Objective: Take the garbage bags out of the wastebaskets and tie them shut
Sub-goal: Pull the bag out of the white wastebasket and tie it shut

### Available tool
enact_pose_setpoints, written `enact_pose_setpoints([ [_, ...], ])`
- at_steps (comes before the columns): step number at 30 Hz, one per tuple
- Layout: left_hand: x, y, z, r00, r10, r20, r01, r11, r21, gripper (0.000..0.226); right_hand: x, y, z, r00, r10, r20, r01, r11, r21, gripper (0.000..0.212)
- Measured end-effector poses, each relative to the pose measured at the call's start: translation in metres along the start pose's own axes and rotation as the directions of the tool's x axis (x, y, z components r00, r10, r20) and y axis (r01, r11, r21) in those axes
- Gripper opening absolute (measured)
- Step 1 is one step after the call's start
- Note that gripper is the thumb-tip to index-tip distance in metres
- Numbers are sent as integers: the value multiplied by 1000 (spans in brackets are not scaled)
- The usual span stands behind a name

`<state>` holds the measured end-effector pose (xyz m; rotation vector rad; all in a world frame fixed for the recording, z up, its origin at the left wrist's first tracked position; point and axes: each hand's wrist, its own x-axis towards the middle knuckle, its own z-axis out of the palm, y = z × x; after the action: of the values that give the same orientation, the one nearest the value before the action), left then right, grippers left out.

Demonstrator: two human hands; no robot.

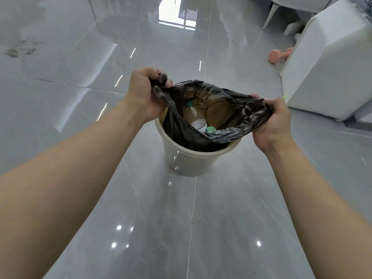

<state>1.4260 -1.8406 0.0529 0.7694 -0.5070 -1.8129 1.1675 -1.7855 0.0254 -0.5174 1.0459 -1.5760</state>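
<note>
A black garbage bag point(219, 133) stands partly raised out of a cream round wastebasket point(187, 160) on the grey tiled floor. My left hand point(145, 91) grips the bag's left rim, fingers curled round the plastic. My right hand point(275, 119) grips the right rim in the same way. The bag's mouth is stretched wide between both hands. Inside lie a plastic bottle with a green cap point(196, 115) and a second green cap point(210, 129). The bag's lower part is hidden in the basket.
A white cabinet or appliance point(330, 63) stands close at the right. A pink dumbbell point(278, 55) lies on the floor beside it. White chair legs point(269, 15) are at the back right. Glossy floor extends left and toward me.
</note>
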Motion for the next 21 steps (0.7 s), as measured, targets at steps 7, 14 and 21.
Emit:
enact_pose_setpoints([
  [7, 4, -2, -17, 977, 69, -202, 40, 871, 490, 23, -1, 7, 5, 997, 3, -76, 3, 997, 83, 30],
  [14, 2, -15, -38, 949, 310, -60, 80, -52, 995, 33, -1, 9, 7, 975, -106, -194, 23, 921, -388, 9],
  [21, 3, 1, -32, 841, 526, -128, 42, 172, 984, 21, -9, -17, 1, 981, -150, 126, 144, 122, -982, 47],
])
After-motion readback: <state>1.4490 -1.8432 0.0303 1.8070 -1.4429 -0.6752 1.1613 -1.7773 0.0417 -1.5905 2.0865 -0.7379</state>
